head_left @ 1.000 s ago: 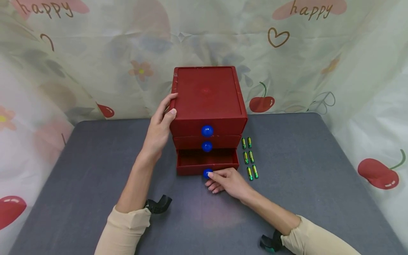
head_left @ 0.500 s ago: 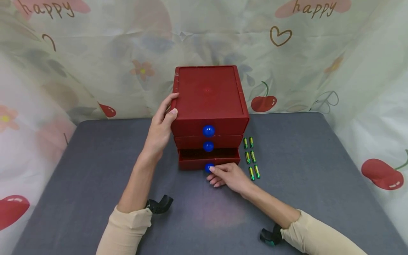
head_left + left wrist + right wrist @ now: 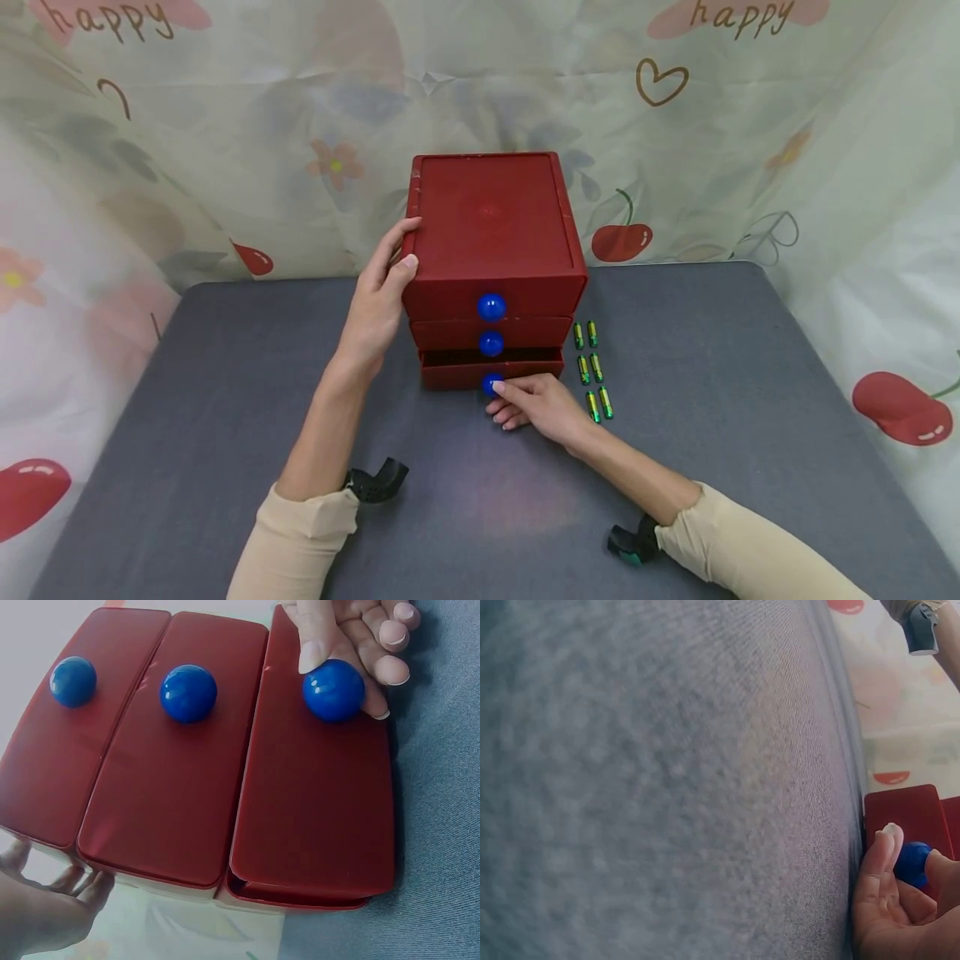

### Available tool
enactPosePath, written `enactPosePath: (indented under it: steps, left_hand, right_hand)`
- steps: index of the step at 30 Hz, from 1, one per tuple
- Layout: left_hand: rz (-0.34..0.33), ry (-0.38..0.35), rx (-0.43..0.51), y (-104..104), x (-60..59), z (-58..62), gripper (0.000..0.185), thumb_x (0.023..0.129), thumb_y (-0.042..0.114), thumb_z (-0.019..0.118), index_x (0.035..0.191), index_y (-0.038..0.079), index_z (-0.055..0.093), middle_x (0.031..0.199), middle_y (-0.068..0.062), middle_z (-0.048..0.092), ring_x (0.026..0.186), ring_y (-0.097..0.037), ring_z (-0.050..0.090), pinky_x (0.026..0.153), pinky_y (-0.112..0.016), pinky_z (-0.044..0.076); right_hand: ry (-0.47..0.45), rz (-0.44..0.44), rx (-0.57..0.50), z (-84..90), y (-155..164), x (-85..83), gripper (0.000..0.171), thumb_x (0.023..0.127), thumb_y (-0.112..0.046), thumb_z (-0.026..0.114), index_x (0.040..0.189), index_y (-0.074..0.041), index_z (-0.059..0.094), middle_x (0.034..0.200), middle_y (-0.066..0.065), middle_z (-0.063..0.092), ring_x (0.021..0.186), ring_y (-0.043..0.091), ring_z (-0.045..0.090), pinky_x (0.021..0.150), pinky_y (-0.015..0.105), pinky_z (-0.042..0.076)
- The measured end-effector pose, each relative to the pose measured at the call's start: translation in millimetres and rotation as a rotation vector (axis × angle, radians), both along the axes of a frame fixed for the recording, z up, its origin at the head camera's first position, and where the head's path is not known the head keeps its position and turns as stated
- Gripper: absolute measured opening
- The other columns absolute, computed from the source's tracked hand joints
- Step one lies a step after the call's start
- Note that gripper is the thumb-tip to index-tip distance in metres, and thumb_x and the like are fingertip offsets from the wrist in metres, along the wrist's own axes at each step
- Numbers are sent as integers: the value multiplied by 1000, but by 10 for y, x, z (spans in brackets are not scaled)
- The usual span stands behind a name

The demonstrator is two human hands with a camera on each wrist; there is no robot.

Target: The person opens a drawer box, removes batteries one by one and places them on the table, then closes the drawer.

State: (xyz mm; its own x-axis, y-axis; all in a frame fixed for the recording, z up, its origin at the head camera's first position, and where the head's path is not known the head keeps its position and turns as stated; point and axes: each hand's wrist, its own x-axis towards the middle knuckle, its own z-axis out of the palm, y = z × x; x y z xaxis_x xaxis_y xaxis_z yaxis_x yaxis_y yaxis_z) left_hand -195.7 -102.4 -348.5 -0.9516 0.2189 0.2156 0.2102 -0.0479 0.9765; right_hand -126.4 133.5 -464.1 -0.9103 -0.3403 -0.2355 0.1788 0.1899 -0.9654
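bottom drawer (image 3: 491,373) | slightly out, slide axis toward person | right hand (image 3: 536,404) pinches its blue knob (image 3: 491,384) from front | left hand (image 3: 375,296) grips red chest (image 3: 491,225) left side

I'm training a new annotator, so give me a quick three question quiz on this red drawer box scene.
1. True or false: the bottom drawer is fully shut.
2. How many batteries lie beside the drawer box?
3. Which hand grips the bottom blue knob? A. left hand B. right hand C. neither

Key: 1. False, a narrow gap shows. 2. Six, in three pairs on the grey table. 3. B; the left hand holds the box's side.
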Motion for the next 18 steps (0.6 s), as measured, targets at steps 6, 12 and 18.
enactPosePath:
  steps: [6, 12, 18]
  left_hand:
    - [6, -4, -9, -2, 13, 19, 44, 105, 28, 45, 148, 35, 42, 149, 5, 40, 130, -18, 45, 102, -44, 44]
    - [2, 4, -8, -6, 15, 23, 43, 106, 28, 45, 149, 33, 42, 151, 6, 39, 132, -17, 43, 105, -45, 41]
    - [-10, 10, -8, -4, 6, 13, 43, 106, 29, 44, 149, 33, 41, 151, 7, 38, 133, -16, 42, 106, -45, 39]
  right_hand:
    - [21, 15, -2, 16, -1, -25, 38, 103, -26, 56, 110, 9, 69, 94, 16, 73, 76, 17, 70, 74, 33, 59]
    - [5, 13, 4, 32, -15, -60, 39, 103, -28, 56, 110, 8, 70, 94, 14, 74, 76, 16, 70, 73, 32, 59]
    - [-8, -2, 8, 27, -28, -84, 39, 102, -29, 58, 107, 7, 71, 93, 13, 74, 75, 15, 70, 73, 32, 59]
